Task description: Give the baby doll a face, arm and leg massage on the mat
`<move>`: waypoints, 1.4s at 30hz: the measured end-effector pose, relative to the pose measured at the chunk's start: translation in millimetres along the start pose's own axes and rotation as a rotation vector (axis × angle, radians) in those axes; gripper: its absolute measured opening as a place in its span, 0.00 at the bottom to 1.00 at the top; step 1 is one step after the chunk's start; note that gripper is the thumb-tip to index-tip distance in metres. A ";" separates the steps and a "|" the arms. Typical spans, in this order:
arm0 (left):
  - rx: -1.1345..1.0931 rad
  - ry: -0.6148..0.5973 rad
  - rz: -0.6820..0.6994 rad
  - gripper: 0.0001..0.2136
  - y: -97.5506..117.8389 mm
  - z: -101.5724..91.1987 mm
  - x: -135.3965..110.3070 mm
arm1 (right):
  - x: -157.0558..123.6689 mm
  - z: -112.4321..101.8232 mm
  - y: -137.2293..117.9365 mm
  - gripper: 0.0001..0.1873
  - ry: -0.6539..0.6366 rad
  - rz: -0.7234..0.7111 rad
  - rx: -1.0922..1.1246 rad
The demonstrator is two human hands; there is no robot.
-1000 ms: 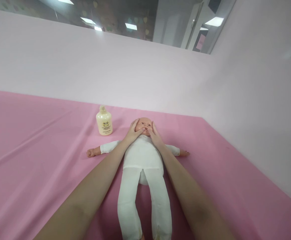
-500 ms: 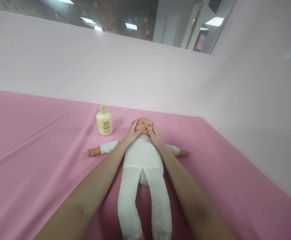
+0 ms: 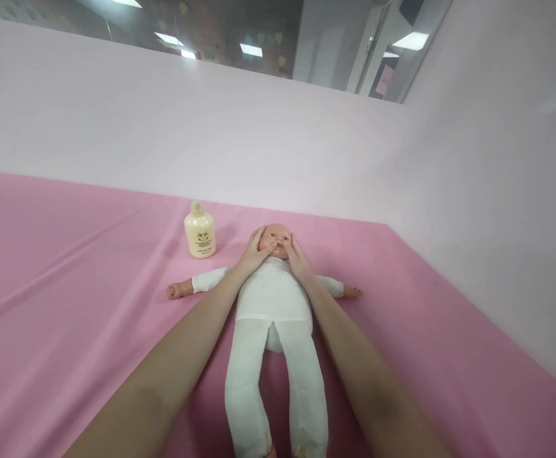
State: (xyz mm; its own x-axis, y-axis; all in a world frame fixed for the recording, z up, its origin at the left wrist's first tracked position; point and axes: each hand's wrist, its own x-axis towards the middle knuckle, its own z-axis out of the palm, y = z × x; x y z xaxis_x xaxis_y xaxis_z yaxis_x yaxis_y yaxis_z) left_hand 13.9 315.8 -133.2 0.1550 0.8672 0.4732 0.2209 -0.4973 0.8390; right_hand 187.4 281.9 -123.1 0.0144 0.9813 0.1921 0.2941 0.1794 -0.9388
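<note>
A baby doll [image 3: 274, 292] with a white cloth body lies on its back, its arms stretched out to the sides and its legs toward me. My left hand [image 3: 255, 253] cups the left side of its head, the thumb on the cheek near the mouth. On the opposite cheek rests the thumb of my right hand [image 3: 297, 256], with the fingers along that side of the head. Both hands hold the head between them. Fingertips behind the head are partly hidden.
A cream-yellow pump bottle [image 3: 200, 235] stands left of the doll's head. Pink cloth [image 3: 91, 280] with folds covers the table. Behind and to the right rise white walls [image 3: 187, 133], with a window or mirror [image 3: 240, 25] at the top.
</note>
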 end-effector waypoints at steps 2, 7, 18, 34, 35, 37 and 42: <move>-0.002 -0.002 0.000 0.33 0.4 -0.2 -0.1 | -0.9 -0.3 -0.8 0.45 -0.004 -0.007 0.003; -0.017 0.000 -0.005 0.34 -2.0 0.0 0.7 | -2.3 -1.3 -3.5 0.46 -0.014 0.004 0.007; 0.004 0.006 0.013 0.33 -5.5 0.7 2.0 | 1.4 0.8 2.3 0.45 -0.002 -0.002 0.015; -0.003 0.002 0.010 0.33 -5.4 0.4 2.3 | 3.4 0.2 5.6 0.45 -0.017 -0.017 0.017; -0.002 0.005 0.008 0.33 -5.3 0.4 2.3 | 3.6 0.4 5.6 0.45 -0.012 -0.018 0.018; 0.000 0.004 0.007 0.33 -5.8 0.6 2.3 | 4.1 0.9 5.6 0.44 -0.006 -0.020 0.020; 0.001 0.008 0.011 0.33 -7.3 1.0 2.4 | 3.6 1.4 4.6 0.45 -0.005 -0.028 0.024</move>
State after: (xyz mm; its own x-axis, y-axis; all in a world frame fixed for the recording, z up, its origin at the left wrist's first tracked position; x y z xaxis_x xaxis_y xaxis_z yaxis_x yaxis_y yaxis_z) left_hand 13.6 321.5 -138.5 0.1495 0.8618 0.4848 0.2198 -0.5070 0.8335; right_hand 187.4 286.4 -127.1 0.0015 0.9762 0.2168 0.2715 0.2083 -0.9396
